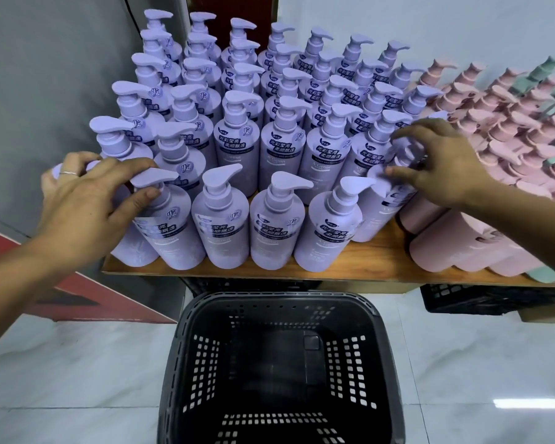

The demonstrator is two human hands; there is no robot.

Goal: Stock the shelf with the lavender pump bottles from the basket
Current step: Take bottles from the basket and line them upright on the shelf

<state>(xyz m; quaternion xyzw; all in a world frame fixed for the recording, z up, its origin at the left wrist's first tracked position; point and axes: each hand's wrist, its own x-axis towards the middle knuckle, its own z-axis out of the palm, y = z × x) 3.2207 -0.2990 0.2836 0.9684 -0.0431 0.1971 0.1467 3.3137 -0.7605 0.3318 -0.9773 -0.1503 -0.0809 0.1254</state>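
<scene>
Lavender pump bottles [282, 149], plastic cylinders with printed labels and matching pump heads, stand upright in close rows over the left half of a light brown wooden shelf [366, 261], from its near edge back to the far wall. A white tiled floor [77, 363] lies below. On it, near the camera and just in front of the shelf edge, sits a black perforated plastic basket [269, 296] with nothing in it. Pale pink pump bottles [455, 248] fill the shelf to the right of the lavender block, touching it, and a few blurred green pump bottles [551, 75] show at the far right. A black lattice crate [494, 299] sits under the shelf on the right.

The left hand [87, 200] reaches in at the near left corner of the block. Its index finger lies over the pump head of the near-left lavender bottle [170, 232] and its thumb presses the shoulder below, pinching the pump between them, while its other fingers curl over another lavender pump further left. A thin silver ring [68, 173] sits on one of those fingers.

The right hand [439, 161] is at the right end of the block, its fingers curled round the pump of the rightmost lavender bottle [375, 216], thumb against the pump head; the grip is somewhat blurred.
</scene>
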